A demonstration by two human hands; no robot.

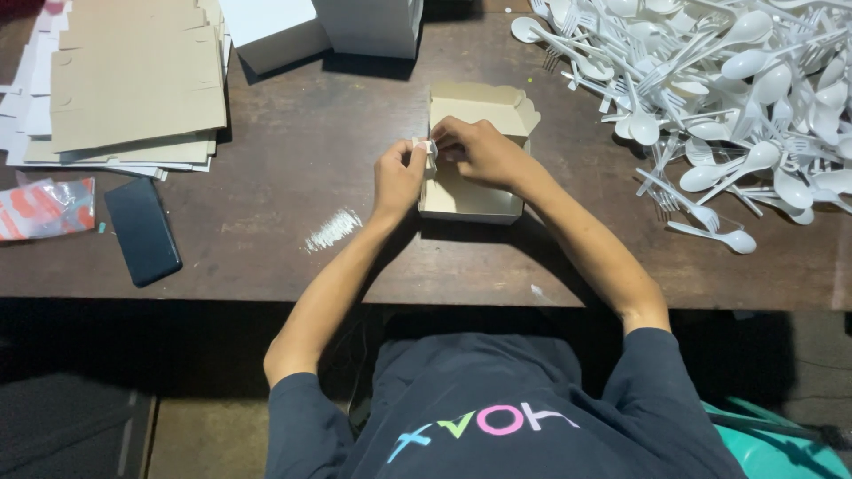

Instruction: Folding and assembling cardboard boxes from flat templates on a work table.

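Fingertips of both hands meet at frame centre on a small white scrap [424, 145], which looks like tape or a sticker, though it is too small to tell; the left hand [397, 176] has a narrow pinching grip on it, and the right hand [479, 151] closes on it from the other side, over the left wall of an open tan paper box [469, 204].

By the look of it, the box is already folded up, its scalloped lid [484, 99] standing open behind the hands; it seems empty and not yet closed.

Outward on the dark counter [293, 160]: a stack of flat tan box blanks [133, 80] at upper left; white cartons [319, 27] at top centre; a heap of white plastic spoons and forks [728, 80] at upper right; a dark phone [142, 231] and a red-and-clear plastic packet [44, 208] at left.
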